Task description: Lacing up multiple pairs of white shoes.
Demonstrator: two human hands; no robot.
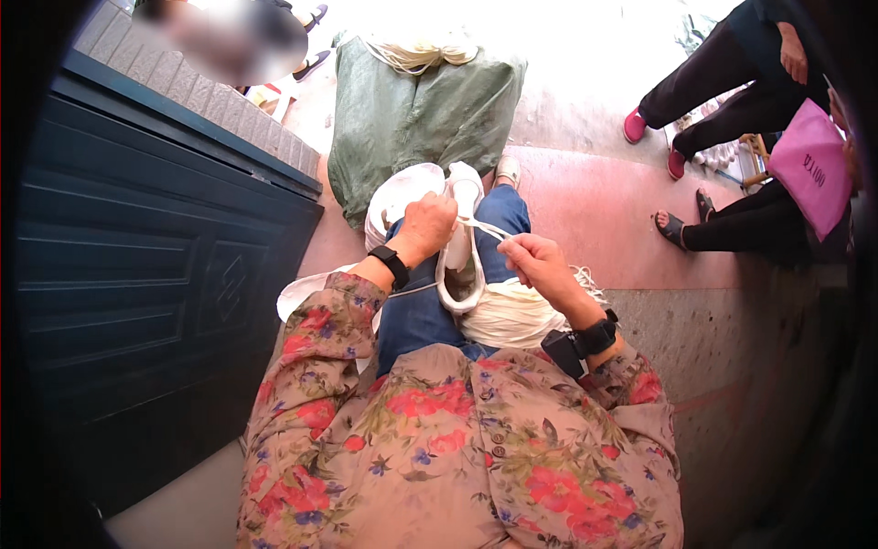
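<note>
A: Position of the white shoe [455,247], first entry?
B: We place it lengthwise between the legs of the blue jeans [416,316], its opening toward the wearer, between the two hands.

A: Right hand [541,263]?
B: We log a pinch: thumb and forefinger pressed together on the white cord [485,226], just to the right of the shoe. The cord runs across from the shoe toward these fingertips, as two strands side by side.

A: Left hand [426,224]?
B: Fingers curled, back of the hand upward, at the shoe's left side. The fingertips are hidden from us, so we cannot tell whether they grip the cord, the shoe or nothing.

A: Surroundings?
B: Just beyond the left hand we see a rounded white piece [402,188]; its kind is unclear to us. A bundle of off-white cords [512,313] lies to the right of the shoe's near end. Farther out stands a green sack [421,119], with more pale cords [425,50] on top.

A: Periphery?
B: To the left, a dark blue panelled door [137,274]. At upper right, we note a person in dark trousers and red shoes [636,126], and nearer, a pink fan [812,169] above a sandalled foot [670,229].
</note>
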